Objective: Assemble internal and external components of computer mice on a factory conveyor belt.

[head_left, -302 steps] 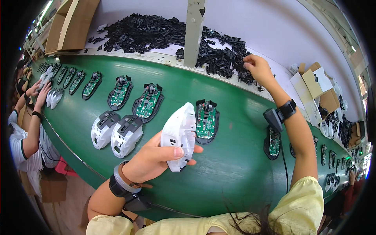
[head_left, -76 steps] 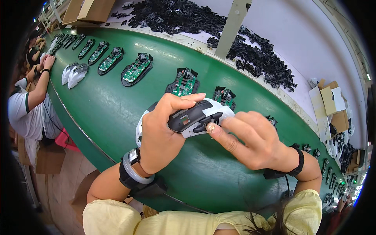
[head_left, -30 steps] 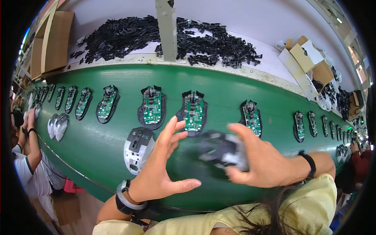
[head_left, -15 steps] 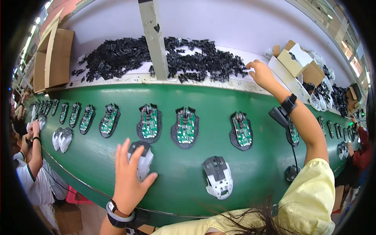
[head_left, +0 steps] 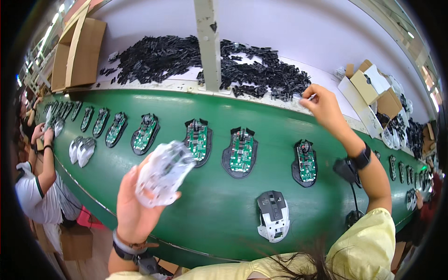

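My left hand [head_left: 133,207] holds a white computer mouse top shell [head_left: 164,173] raised over the green belt, its hollow inner side turned up; it is slightly blurred. My right hand [head_left: 323,106] is at the shelf edge, beside the right end of a pile of small black plastic parts [head_left: 261,70]. Its thumb and fingers are pinched together, and what they hold is too small to make out. A second mouse shell [head_left: 273,217], grey and white, lies on the belt between my arms. Mouse bases with green circuit boards [head_left: 240,151] stand in a row beyond my hands.
The green belt [head_left: 224,205] runs across the view. A metal post [head_left: 207,46] rises from the shelf. Cardboard boxes [head_left: 77,58] stand at far left and far right. A black cabled device [head_left: 345,170] is by my right forearm. Co-workers sit at left [head_left: 46,186] and right.
My left hand has picked the white mouse shell up off the belt and turned it over. My right hand's fingers have closed and drawn slightly back from the black parts. The view has shifted.
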`<action>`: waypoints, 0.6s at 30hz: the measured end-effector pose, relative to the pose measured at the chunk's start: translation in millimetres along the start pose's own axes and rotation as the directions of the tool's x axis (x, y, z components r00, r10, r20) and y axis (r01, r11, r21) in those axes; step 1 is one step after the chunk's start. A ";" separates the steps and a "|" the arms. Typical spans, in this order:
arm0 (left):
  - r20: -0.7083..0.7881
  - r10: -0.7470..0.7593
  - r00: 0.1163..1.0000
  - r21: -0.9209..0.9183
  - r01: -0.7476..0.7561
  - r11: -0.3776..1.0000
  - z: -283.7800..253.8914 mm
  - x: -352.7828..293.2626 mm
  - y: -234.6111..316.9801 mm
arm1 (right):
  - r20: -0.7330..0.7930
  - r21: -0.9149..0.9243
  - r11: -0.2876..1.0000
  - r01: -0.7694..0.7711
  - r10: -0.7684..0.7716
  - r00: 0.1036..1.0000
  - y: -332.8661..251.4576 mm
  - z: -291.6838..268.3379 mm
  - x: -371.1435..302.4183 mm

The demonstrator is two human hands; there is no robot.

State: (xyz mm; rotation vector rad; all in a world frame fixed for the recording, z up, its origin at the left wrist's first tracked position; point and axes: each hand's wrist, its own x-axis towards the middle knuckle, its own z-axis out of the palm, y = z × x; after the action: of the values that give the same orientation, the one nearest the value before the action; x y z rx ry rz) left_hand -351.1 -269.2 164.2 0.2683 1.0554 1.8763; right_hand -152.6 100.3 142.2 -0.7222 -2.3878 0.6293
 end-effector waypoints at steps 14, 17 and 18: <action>0.193 0.084 0.978 0.256 -0.133 0.957 16.4 31.3 -36.3 | 0.106 0.214 0.663 0.718 -0.746 0.657 -161.9 81.6 -37.9; 0.190 0.120 0.975 0.238 -0.164 0.957 9.9 32.0 -34.4 | 0.072 0.174 0.621 0.764 -0.782 0.619 -160.0 88.0 -39.7; 0.208 0.130 0.969 0.218 -0.175 0.960 9.2 32.4 -34.8 | 0.078 0.179 0.623 0.762 -0.781 0.620 -163.0 86.0 -41.2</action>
State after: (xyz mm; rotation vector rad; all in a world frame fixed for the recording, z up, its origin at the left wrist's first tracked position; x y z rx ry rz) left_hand -341.7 -231.2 135.7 0.6736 1.1499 1.8174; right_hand -234.5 -69.3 156.6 0.4670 -2.4403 0.4430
